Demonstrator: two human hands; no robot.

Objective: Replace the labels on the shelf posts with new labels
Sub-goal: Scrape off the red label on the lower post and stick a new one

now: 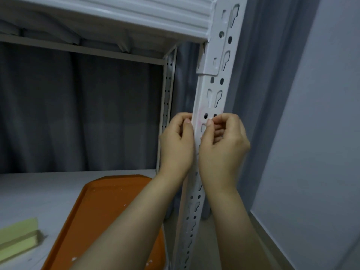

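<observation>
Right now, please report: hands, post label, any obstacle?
Left hand and right hand both pinching at front shelf post. Label itself too faint to confirm; pinkish residue shows. Nothing in the way; orange tray on shelf below.

White metal shelf (39, 191), pale grey board. Orange tray (109, 207) lies flat near the board's right edge, just left of the front right post (206, 106); white flecks on it. Yellow-green pad stack (18, 238) at the left, well apart from the tray.
</observation>
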